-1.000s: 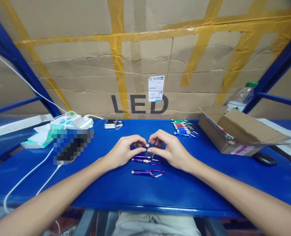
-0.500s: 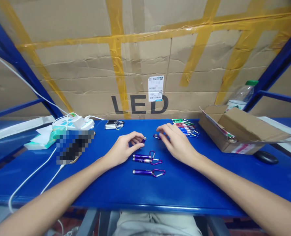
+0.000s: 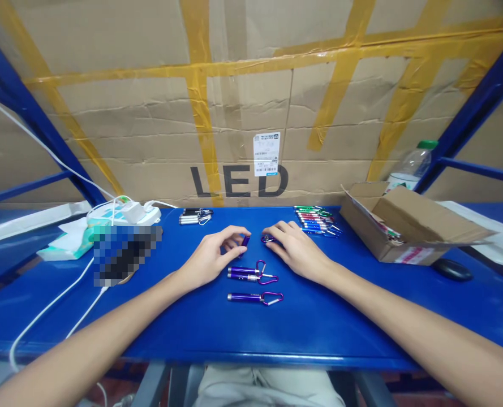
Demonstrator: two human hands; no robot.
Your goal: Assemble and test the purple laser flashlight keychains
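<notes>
Behind the blue table [image 3: 302, 330] we see a cardboard wall [image 3: 149, 130] marked LED. Our left hand [image 3: 209, 257] pinches a short purple tube [image 3: 245, 241] between thumb and fingers. Our right hand [image 3: 300, 249] has its fingertips at a purple clip [image 3: 268, 239], across a narrow gap from the tube; we cannot tell whether they grip the clip or merely touch it. Three purple flashlights [image 3: 245, 297] lie nearer to us, two close together and one apart.

As we judge it, a loose pinch could drop the tube, and its round body could roll toward the front edge. A low wrist might knock the close pair askew, since they lie just in front of the fingers. If our right knuckles drift outward, they could scatter the colored flashlights [image 3: 314, 219] just beyond them.

The most room lies between the foremost flashlight and the table's front edge, which seems to have no lip. Sideways, a white cable [image 3: 85, 312] limits us on the left, and a box [image 3: 365, 230] and mouse [image 3: 452, 270] on the right.
</notes>
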